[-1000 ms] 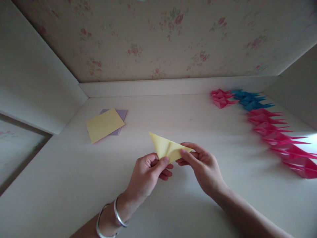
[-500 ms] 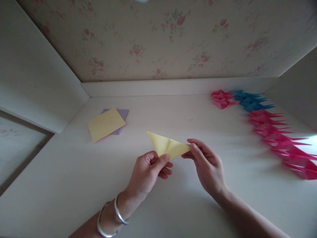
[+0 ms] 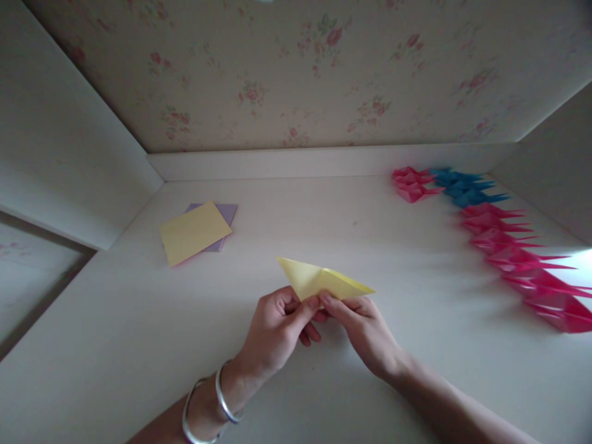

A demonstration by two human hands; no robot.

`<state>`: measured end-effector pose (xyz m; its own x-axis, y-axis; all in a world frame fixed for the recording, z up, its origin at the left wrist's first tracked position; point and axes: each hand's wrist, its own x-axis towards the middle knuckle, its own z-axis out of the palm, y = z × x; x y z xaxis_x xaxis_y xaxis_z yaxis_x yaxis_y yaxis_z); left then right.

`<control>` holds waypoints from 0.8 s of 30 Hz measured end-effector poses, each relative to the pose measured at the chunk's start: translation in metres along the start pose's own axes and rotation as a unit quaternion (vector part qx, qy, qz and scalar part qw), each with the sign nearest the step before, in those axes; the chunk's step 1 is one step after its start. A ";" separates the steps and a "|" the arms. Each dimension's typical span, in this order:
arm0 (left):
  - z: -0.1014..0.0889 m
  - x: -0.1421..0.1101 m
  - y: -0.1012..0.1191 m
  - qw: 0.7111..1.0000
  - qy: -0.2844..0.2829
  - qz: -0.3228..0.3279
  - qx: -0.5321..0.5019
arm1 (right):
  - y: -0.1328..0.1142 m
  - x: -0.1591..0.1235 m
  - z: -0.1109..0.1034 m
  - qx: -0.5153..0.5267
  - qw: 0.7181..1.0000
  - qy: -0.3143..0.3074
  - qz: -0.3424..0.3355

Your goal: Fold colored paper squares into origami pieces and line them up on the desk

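Observation:
A folded sheet of yellow origami paper, roughly triangular with its long edge facing away from me, is held above the white table. My left hand pinches its lower edge left of the middle, thumb on top and fingers underneath. Beside it, my right hand grips the same lower edge, its thumb tip close to the left thumb. Both pointed ends of the paper stick out past the hands. The fingers beneath the paper are partly hidden.
Yellow paper lies over purple paper at the left of the white table. Along the right stand several folded pink paper pieces and blue ones. A floral wall rises behind.
My right hand has moved from the paper's right tip inward and down to its lower edge, beside my left thumb. The paper has dipped on its right side.

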<state>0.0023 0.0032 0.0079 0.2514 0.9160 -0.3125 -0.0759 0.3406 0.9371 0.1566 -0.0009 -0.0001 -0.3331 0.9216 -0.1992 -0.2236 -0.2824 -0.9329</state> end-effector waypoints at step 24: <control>-0.005 0.006 -0.006 0.995 -0.030 0.054 0.076 | -0.013 -0.004 -0.027 0.004 1.000 0.003 0.007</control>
<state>-0.0001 0.0077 -0.0006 0.3068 0.9300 -0.2025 0.0398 0.2000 0.9790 0.1855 0.0059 0.0047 -0.3308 0.9190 -0.2145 -0.2262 -0.2978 -0.9274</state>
